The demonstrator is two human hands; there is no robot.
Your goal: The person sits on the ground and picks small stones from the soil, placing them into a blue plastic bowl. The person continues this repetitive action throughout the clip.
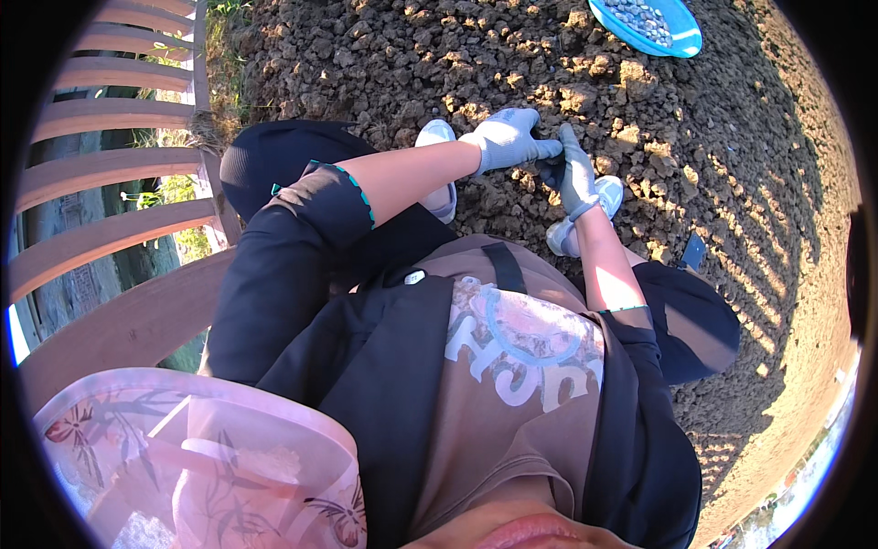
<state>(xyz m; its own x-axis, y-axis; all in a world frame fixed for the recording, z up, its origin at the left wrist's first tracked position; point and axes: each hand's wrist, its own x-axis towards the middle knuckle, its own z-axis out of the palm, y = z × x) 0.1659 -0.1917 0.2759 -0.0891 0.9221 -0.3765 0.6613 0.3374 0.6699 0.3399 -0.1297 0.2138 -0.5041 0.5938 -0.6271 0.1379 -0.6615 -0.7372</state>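
My left hand, in a pale grey-blue knit work glove, is over the clumpy brown soil, its thumb pointing at my other hand. My right hand, in a similar glove, is close beside it, its side turned up. Dark grey coated glove fingers show between the two. The hands meet or nearly meet; whether anything small is between the fingers cannot be seen. Beyond them, at the top right, a blue plastic basin holds many small pale rounded pieces, too small to identify.
My light-coloured shoes stand on the soil on either side of the hands. A brown slatted fence with grass runs along the left. A small blue-grey flat object is by my right knee. Sheer pink fabric hangs at the lower left.
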